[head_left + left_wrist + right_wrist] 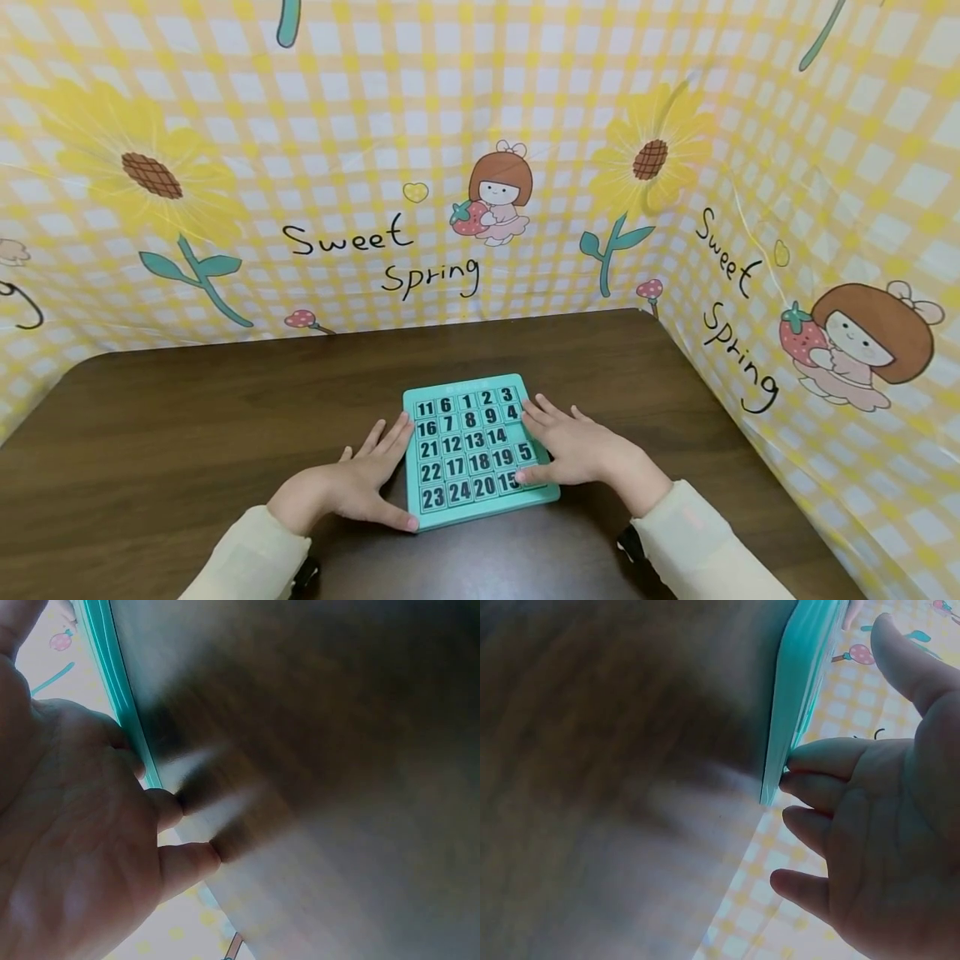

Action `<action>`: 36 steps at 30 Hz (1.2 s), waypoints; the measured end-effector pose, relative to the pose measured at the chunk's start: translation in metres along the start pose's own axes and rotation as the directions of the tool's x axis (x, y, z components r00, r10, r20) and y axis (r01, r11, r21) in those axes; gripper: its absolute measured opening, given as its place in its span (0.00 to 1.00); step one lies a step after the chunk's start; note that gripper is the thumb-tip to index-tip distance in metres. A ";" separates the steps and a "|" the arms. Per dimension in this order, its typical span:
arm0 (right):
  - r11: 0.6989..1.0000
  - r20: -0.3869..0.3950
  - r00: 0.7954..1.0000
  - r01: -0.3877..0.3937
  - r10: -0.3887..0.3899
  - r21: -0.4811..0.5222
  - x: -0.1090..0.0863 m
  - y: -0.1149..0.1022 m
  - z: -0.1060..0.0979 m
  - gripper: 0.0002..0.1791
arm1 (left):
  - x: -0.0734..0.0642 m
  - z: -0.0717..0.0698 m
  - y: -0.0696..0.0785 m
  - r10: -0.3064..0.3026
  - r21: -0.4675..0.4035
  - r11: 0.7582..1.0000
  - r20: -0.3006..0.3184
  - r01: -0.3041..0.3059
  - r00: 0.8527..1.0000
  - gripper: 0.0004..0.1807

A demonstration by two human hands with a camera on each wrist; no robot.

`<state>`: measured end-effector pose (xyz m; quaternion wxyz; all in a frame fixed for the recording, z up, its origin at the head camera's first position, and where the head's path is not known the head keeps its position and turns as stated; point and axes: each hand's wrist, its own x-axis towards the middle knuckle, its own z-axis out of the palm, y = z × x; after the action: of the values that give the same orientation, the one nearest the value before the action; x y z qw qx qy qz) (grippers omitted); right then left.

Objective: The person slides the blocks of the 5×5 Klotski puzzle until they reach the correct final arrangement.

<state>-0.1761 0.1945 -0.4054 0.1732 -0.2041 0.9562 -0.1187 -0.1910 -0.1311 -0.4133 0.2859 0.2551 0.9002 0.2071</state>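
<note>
A turquoise number sliding puzzle [478,450] lies flat on the table, its square tiles printed with black numerals. A gap without a tile shows at the right end of the middle row, and the bottom right corner is partly hidden. My left hand [351,487] spreads along the left side, with fingers by the frame and thumb at the near left corner. On the right, my right hand [581,448] has its fingers at the frame's edge and its thumb over the bottom row, beside the 15. Both wrist views show the puzzle's side edge [789,697] by extended fingers [187,866].
The dark brown wooden table [225,417] extends around the puzzle. A yellow checked cloth [360,167] printed with sunflowers and cartoon figures hangs along the table's back and right edges.
</note>
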 end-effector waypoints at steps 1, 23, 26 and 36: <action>1.000 0.003 1.000 0.001 -0.001 0.004 0.000 0.000 -0.001 0.51 | 0.000 0.000 0.000 0.000 0.001 1.000 -0.001 0.000 1.000 0.72; 0.997 0.000 0.998 0.058 -0.058 0.046 -0.047 -0.010 0.006 0.49 | -0.001 0.000 0.000 0.004 0.003 1.000 -0.005 -0.004 1.000 0.72; 0.997 0.006 0.998 0.058 -0.058 0.042 -0.050 -0.013 0.007 0.49 | 0.000 -0.001 0.000 -0.001 0.002 1.000 -0.005 0.001 1.000 0.72; 0.998 0.006 0.999 0.052 -0.053 0.043 -0.048 -0.015 0.008 0.49 | 0.000 -0.001 -0.001 -0.009 -0.005 1.000 -0.004 0.009 1.000 0.72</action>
<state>-0.1269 0.2005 -0.3943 0.1776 -0.2259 0.9471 -0.1427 -0.1919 -0.1319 -0.4131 0.2855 0.2498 0.9015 0.2083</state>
